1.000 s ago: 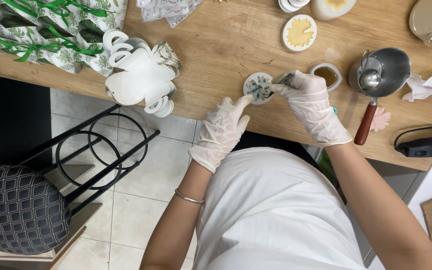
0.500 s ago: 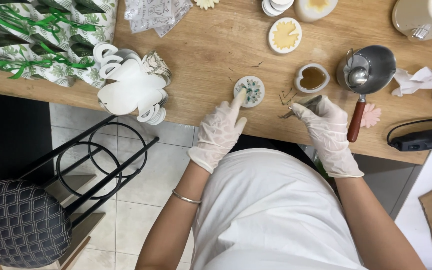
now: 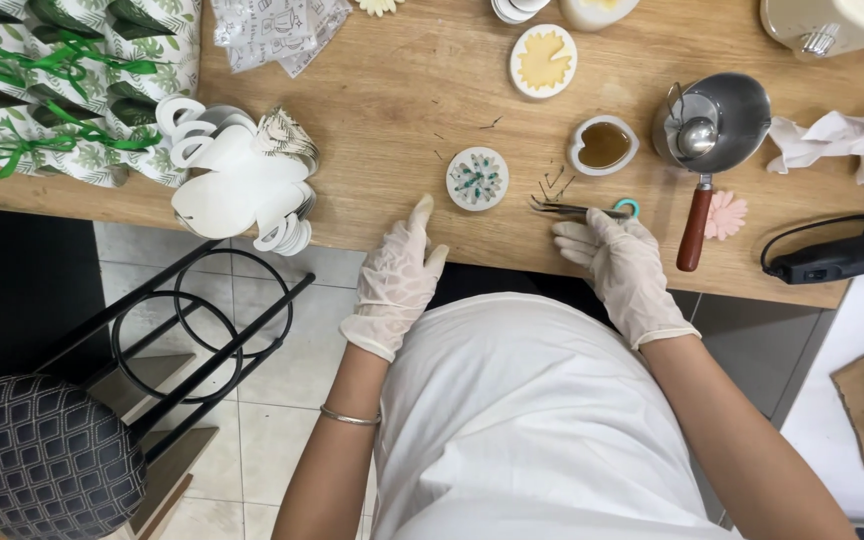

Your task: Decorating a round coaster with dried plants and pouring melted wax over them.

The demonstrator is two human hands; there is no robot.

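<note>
My left hand wears a white glove and rests flat at the wooden table's front edge, holding nothing. Its fingertips point toward a small round white disc speckled with green and blue bits. My right hand, also gloved, lies on the table with its fingers over a pair of small scissors with a teal handle loop. Several thin dark snippets lie just beyond the scissors. A heart-shaped white dish of amber liquid stands behind them.
A metal melting pot with a brown handle holds a spoon. A round mould with a yellow leaf, crumpled tissue, a pink flower and a black tool are near. Leaf-print paper cones and white cut-outs lie left. A stool stands below.
My right hand moved away from the round disc, down and to the right, laying the scissors on the table. My left hand drew back from the disc to the table edge.
</note>
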